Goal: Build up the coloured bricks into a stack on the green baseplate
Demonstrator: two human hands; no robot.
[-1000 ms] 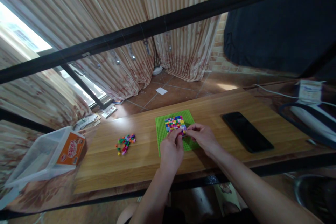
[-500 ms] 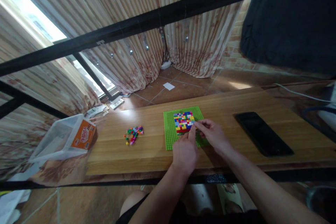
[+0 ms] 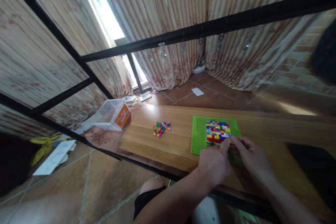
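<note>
A multicoloured block of small toy bricks (image 3: 217, 130) stands on a green studded baseplate (image 3: 198, 134) on the wooden table. At the block's near right corner both my hands come together. My left hand (image 3: 215, 162) is closed, its index finger reaching to that corner while the other fingers curl out of sight. From the right, my right hand (image 3: 250, 152) pinches thumb and forefinger at the same corner; whatever is between the fingertips is too small to make out. Loose coloured bricks (image 3: 161, 128) lie in a small heap to the left of the baseplate.
A clear plastic box (image 3: 110, 112) with an orange label sits beyond the table's left end. A dark flat device (image 3: 312, 168) lies right of my hands. A black metal rail (image 3: 183, 36) crosses above the table's far side, before curtains (image 3: 168, 7).
The camera view has swung left, so the table and hands appear further right. Both hands stay at the same corner of the brick block, and the loose heap looks unchanged.
</note>
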